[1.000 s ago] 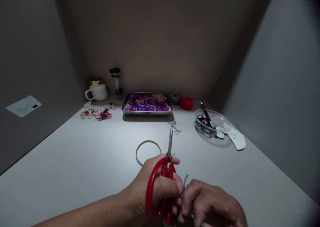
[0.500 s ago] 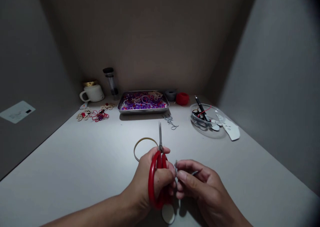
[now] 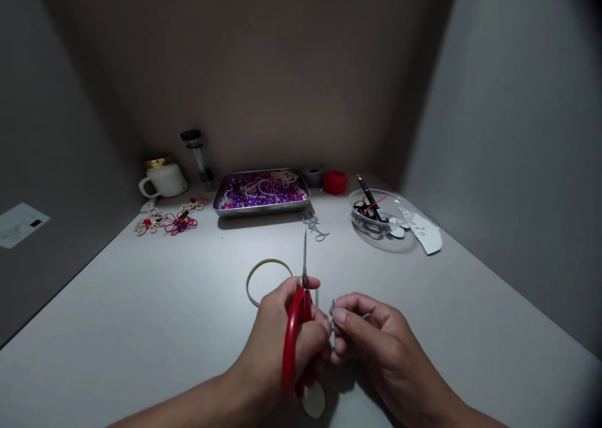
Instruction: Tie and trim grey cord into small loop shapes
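1. Head view: scissors (image 3: 297, 327) with red handles and thin steel blades closed, tips pointing to 12 o'clock, low centre over the desk (image 3: 141, 315).
2. Thin grey wire piece (image 3: 332, 307) between both hands; mostly covered by fingers, shape unclear. White oval (image 3: 314, 401) under the hands is partly hidden.
3. Left hand (image 3: 286, 340) grip closed around the scissors handles. Right hand (image 3: 371, 340) at 3 o'clock of it, fingertips pinching the wire piece.
4. Tan ring (image 3: 268, 282) lies at 11 o'clock of the left hand.

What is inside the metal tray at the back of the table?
The metal tray holds purple, red and white beads with pale cord loops on top; its bottom is covered.
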`<state>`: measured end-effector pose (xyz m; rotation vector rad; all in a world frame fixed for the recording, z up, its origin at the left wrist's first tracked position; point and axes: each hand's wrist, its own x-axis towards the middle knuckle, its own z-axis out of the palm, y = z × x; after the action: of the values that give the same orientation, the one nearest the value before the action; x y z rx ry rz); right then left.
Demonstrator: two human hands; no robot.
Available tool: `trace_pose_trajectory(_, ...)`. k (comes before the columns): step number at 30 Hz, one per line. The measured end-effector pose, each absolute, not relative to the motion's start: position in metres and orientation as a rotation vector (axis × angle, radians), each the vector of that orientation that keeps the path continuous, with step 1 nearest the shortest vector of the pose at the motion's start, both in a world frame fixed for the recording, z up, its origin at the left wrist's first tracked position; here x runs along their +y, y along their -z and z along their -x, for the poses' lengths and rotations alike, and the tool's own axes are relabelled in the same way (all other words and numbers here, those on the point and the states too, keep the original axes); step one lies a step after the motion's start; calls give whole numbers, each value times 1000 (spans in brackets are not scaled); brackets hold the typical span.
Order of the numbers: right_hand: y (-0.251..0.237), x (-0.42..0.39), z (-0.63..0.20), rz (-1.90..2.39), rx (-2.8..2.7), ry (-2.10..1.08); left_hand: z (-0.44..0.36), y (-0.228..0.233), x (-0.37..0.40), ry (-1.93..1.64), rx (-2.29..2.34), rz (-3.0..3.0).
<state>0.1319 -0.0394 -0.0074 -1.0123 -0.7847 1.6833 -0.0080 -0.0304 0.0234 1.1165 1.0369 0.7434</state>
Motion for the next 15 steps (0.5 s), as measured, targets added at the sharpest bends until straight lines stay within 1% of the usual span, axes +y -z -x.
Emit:
trace_pose_trajectory(5,0,-31,-138,948,-535,-1496,19,-19,-37,-619,1086,-1782)
trace_pose_trajectory(10,-1,-32,-138,875,-509,-1460,24,2,-46,-617,1294,-2178)
trace_pose_trajectory(15,0,-37,-135,812,-594,-1482,21,1,-49,-266,1433,-2382)
